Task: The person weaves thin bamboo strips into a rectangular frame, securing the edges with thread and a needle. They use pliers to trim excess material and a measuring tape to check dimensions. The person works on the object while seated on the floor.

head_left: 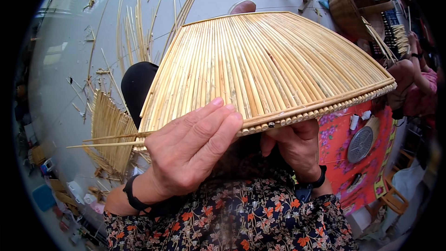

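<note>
A wide, fan-shaped panel of pale straight bamboo slats (265, 60) is held up over the person's lap, its slats running side by side from a narrow left end to a broad right edge bound by a cross strip; the left hand (190, 151) lies over the panel's near rim, its fingers (218, 118) stretched flat along the slat ends and pressing on them, the thumb hidden, so the grip from below cannot be told; the right hand (295, 144) sits under the same rim just beside the left, fingers curled up against the underside and clasping it; the two hands are close but not touching; two thin loose bamboo sticks (109, 140) jut leftward from under the left hand; each wrist bears a black band; a dark floral garment (241, 218) covers the lap below; on the grey floor (65, 65) to the left lie a flat bundle of bamboo strips (109, 130) and scattered long splints (139, 28); a round woven basket (355, 2) stands far right; a red flowered cloth (339, 144) lies beside it.
</note>
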Demonstrator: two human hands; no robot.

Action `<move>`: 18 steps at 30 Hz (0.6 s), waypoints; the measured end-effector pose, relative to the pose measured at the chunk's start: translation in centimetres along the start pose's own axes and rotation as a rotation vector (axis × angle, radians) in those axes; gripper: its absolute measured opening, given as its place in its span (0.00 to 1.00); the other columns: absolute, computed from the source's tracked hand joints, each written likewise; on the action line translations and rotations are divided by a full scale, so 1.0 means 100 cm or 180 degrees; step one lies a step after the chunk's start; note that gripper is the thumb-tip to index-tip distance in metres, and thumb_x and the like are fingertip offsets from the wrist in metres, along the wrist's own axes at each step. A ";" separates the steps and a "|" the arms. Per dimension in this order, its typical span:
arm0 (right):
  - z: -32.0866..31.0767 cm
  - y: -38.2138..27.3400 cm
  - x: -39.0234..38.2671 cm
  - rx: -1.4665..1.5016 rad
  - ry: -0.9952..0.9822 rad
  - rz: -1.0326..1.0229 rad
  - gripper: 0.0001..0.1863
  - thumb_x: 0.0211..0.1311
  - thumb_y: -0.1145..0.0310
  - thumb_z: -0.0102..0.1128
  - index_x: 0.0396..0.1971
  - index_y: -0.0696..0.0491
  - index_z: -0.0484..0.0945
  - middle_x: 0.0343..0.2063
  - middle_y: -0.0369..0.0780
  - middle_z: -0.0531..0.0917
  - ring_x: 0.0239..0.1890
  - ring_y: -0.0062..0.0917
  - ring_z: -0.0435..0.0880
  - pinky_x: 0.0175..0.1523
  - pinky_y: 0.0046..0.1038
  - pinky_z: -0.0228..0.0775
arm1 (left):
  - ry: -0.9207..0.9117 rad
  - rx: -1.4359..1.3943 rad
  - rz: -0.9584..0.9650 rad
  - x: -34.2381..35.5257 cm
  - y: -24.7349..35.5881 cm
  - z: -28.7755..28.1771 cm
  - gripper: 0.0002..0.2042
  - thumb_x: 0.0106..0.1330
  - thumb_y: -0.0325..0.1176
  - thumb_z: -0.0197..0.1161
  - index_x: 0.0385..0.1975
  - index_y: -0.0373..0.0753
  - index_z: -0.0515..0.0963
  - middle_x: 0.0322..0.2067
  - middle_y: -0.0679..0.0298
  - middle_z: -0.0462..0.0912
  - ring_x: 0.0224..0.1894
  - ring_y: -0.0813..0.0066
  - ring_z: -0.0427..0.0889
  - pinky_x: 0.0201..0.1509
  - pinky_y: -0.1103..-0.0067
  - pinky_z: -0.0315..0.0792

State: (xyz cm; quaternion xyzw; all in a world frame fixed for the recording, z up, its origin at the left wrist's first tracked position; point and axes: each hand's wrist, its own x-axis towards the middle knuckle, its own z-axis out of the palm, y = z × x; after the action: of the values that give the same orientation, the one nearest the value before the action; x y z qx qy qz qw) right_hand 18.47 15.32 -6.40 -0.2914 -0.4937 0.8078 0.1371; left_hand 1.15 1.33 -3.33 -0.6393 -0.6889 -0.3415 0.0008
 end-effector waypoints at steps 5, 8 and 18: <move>-0.008 -0.004 0.000 0.0260 -0.0270 0.0220 0.06 0.68 0.78 0.57 0.41 0.62 0.81 0.25 0.40 0.83 0.21 0.23 0.81 0.28 0.23 0.75 | -0.0005 -0.0005 0.0003 -0.002 0.000 0.000 0.15 0.52 0.24 0.65 0.41 0.30 0.82 0.36 0.53 0.85 0.41 0.56 0.87 0.43 0.72 0.84; -0.011 -0.005 -0.002 0.0362 -0.0315 0.0313 0.07 0.68 0.78 0.56 0.41 0.61 0.81 0.26 0.41 0.84 0.22 0.24 0.82 0.29 0.24 0.76 | 0.0004 -0.0010 -0.0008 -0.003 -0.001 0.001 0.15 0.52 0.24 0.65 0.41 0.30 0.82 0.37 0.53 0.85 0.41 0.57 0.87 0.43 0.72 0.84; -0.002 0.007 -0.003 0.0377 -0.0145 -0.0045 0.08 0.68 0.79 0.56 0.44 0.60 0.81 0.34 0.43 0.84 0.25 0.26 0.85 0.29 0.25 0.78 | -0.0068 -0.0023 -0.0002 -0.004 -0.001 -0.001 0.16 0.51 0.24 0.66 0.42 0.30 0.83 0.37 0.54 0.85 0.41 0.57 0.88 0.42 0.73 0.84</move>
State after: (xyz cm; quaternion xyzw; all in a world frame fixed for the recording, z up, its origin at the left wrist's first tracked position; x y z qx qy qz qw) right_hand 18.92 14.98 -7.00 -0.2608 -0.4500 0.8410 0.1486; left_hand 1.07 0.91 -3.45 -0.6427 -0.6879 -0.3371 -0.0089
